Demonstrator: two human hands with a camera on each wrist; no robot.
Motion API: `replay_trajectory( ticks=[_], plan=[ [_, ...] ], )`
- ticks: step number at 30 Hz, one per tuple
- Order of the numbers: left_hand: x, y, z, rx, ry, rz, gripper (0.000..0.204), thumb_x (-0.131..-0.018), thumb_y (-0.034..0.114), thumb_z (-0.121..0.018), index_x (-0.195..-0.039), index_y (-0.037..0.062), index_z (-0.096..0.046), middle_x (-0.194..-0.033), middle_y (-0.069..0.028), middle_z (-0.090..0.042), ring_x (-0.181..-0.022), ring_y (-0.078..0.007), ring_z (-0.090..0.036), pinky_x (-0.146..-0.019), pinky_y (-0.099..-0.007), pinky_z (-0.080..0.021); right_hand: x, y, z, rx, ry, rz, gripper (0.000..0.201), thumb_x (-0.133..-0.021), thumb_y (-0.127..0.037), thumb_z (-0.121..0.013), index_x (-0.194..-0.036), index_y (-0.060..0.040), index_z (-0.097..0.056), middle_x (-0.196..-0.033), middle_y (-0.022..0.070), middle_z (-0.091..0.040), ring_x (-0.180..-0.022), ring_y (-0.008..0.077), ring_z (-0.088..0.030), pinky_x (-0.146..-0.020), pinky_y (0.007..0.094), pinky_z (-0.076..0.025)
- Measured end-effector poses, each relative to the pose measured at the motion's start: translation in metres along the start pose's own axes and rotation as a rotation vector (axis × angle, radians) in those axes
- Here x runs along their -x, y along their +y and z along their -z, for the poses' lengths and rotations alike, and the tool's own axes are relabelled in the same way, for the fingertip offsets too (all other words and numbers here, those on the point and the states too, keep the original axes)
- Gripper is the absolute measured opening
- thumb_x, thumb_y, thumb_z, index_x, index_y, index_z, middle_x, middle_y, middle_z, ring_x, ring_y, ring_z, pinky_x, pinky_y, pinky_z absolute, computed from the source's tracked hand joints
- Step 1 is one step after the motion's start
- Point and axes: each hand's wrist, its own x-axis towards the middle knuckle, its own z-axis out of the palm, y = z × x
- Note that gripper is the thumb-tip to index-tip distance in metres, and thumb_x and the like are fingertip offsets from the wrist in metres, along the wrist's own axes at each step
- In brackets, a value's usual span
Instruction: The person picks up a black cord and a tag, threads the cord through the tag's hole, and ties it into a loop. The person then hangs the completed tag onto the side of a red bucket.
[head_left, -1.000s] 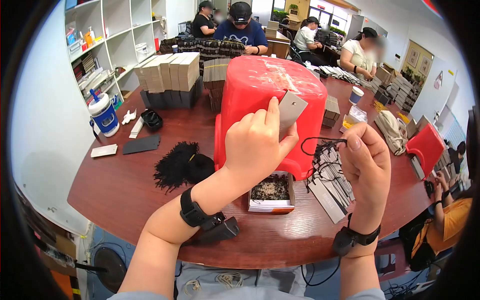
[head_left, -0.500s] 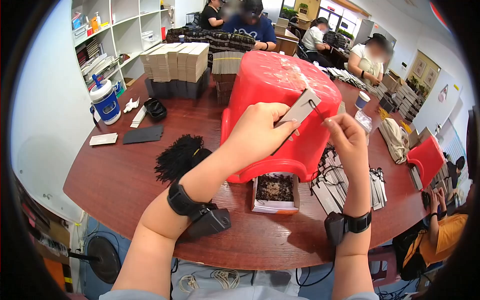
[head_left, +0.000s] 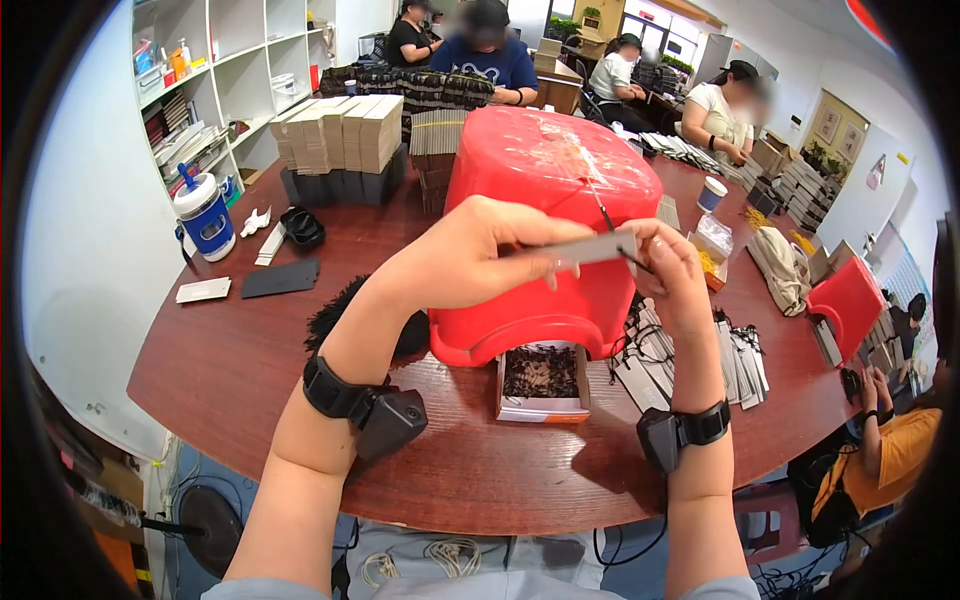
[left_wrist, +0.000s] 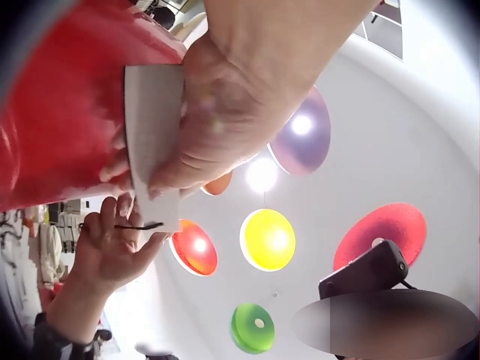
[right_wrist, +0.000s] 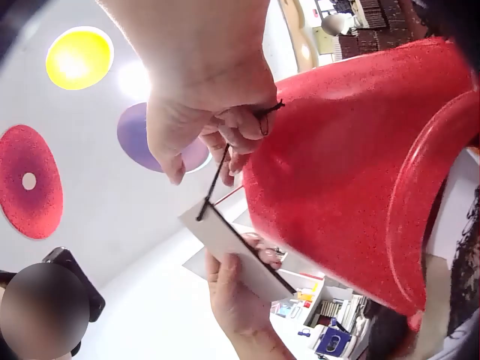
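Observation:
My left hand (head_left: 545, 257) pinches a thin grey card tag (head_left: 592, 247), held nearly flat and edge-on in front of the red bucket. My right hand (head_left: 645, 250) pinches a black string (head_left: 603, 214) that meets the card's right end. In the left wrist view the card (left_wrist: 152, 139) lies under my left hand's fingers (left_wrist: 217, 120), with the right hand (left_wrist: 112, 247) and the string (left_wrist: 139, 225) below. Seen from the right wrist, the right hand (right_wrist: 225, 124) grips the string (right_wrist: 216, 177), which runs down to a corner of the card (right_wrist: 244, 255).
An upturned red bucket (head_left: 545, 175) stands just behind my hands. Below it sit a small box of black strings (head_left: 542, 375), a pile of strung tags (head_left: 690, 355) and a black tassel bundle (head_left: 340, 310). Card stacks (head_left: 340, 135), a blue jug (head_left: 205, 215) and seated people lie farther off.
The left hand tipped the card from upright to nearly flat. The right hand came up from the tag pile with the string and now meets the card's end.

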Motion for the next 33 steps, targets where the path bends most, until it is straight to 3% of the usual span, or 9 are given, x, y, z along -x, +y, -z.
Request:
replay_trajectory(
  ticks=[4,12,17,20,24,26,28,29,33],
  plan=[
    [0.001,0.019,0.004,-0.266,-0.242,0.150,0.027,-0.072,-0.001,-0.053,-0.099,0.0016,-0.056,-0.078,-0.0127,-0.060,-0.068,-0.0200,-0.058,-0.063,-0.0291,-0.045,-0.005,-0.022,-0.020,0.172,0.041,0.060,0.025,-0.084,-0.021,-0.045,-0.087,-0.0008,-0.058,-0.070,-0.0022,-0.052,-0.053,-0.0008,-0.034,-0.044,0.0134,-0.024],
    [0.003,0.021,0.009,-0.215,-0.216,0.101,0.029,-0.072,-0.002,-0.052,-0.100,0.0017,-0.056,-0.076,-0.0126,-0.060,-0.066,-0.0185,-0.059,-0.063,-0.0273,-0.046,-0.011,-0.025,-0.025,0.270,0.215,0.084,0.013,-0.081,-0.011,-0.049,-0.079,-0.0002,-0.056,-0.075,0.0019,-0.057,-0.069,0.0066,-0.048,-0.068,0.0194,-0.039],
    [0.003,0.022,0.008,0.227,-0.102,0.321,0.027,-0.077,0.001,-0.050,-0.104,-0.0039,-0.052,-0.080,-0.0086,-0.060,-0.065,-0.0131,-0.058,-0.062,-0.0242,-0.047,0.003,-0.055,-0.008,-0.561,0.104,0.177,0.013,-0.081,-0.011,-0.041,-0.080,-0.0034,-0.052,-0.075,0.0048,-0.050,-0.073,0.0120,-0.046,-0.070,0.0301,-0.040],
    [0.001,0.036,0.006,0.432,-0.060,0.399,0.028,-0.080,0.006,-0.051,-0.104,-0.0066,-0.050,-0.082,-0.0100,-0.059,-0.065,-0.0149,-0.059,-0.061,-0.0243,-0.047,0.013,-0.060,-0.005,-1.059,-0.238,0.384,0.019,-0.080,-0.012,-0.040,-0.091,-0.0007,-0.051,-0.094,0.0102,-0.053,-0.070,0.0130,-0.045,-0.072,0.0308,-0.039],
    [0.001,0.045,-0.006,0.536,-0.029,0.417,0.029,-0.079,0.006,-0.052,-0.105,-0.0066,-0.050,-0.083,-0.0099,-0.060,-0.064,-0.0146,-0.059,-0.060,-0.0238,-0.047,0.024,-0.065,-0.026,-0.470,0.039,0.526,0.039,-0.076,-0.001,-0.045,-0.115,0.0004,-0.038,-0.113,0.0090,-0.050,-0.050,0.0056,-0.045,-0.051,0.0172,-0.036],
    [0.001,0.050,-0.012,0.548,0.009,0.427,0.029,-0.079,0.006,-0.052,-0.105,-0.0067,-0.050,-0.083,-0.0100,-0.060,-0.063,-0.0146,-0.059,-0.060,-0.0237,-0.046,0.030,-0.067,-0.053,0.121,0.078,0.420,0.045,-0.066,0.005,-0.058,-0.109,-0.0035,-0.050,-0.105,0.0091,-0.056,-0.066,0.0065,-0.057,-0.056,0.0206,-0.045],
    [0.002,0.054,-0.016,0.630,-0.016,0.445,0.030,-0.078,0.006,-0.053,-0.105,-0.0063,-0.050,-0.083,-0.0101,-0.060,-0.063,-0.0147,-0.059,-0.059,-0.0234,-0.046,0.026,-0.056,-0.054,0.739,0.137,0.521,0.040,-0.062,0.009,-0.060,-0.100,-0.0022,-0.056,-0.089,0.0068,-0.062,-0.058,0.0060,-0.057,-0.047,0.0159,-0.043],
    [0.002,0.051,-0.019,0.564,0.018,0.417,0.031,-0.078,0.007,-0.053,-0.105,-0.0064,-0.050,-0.082,-0.0107,-0.060,-0.061,-0.0148,-0.059,-0.058,-0.0235,-0.046,0.023,-0.056,-0.057,0.755,0.260,0.531,0.025,-0.066,0.006,-0.059,-0.090,-0.0013,-0.060,-0.075,0.0037,-0.063,-0.055,0.0055,-0.056,-0.048,0.0169,-0.044],
    [0.003,0.059,-0.010,0.527,-0.044,0.588,0.030,-0.077,0.007,-0.054,-0.103,-0.0070,-0.051,-0.079,-0.0100,-0.059,-0.061,-0.0141,-0.058,-0.057,-0.0231,-0.046,0.020,-0.064,-0.033,0.601,0.630,0.621,0.019,-0.069,0.009,-0.055,-0.086,0.0014,-0.060,-0.074,0.0094,-0.062,-0.059,0.0096,-0.058,-0.051,0.0201,-0.046]
  ],
)
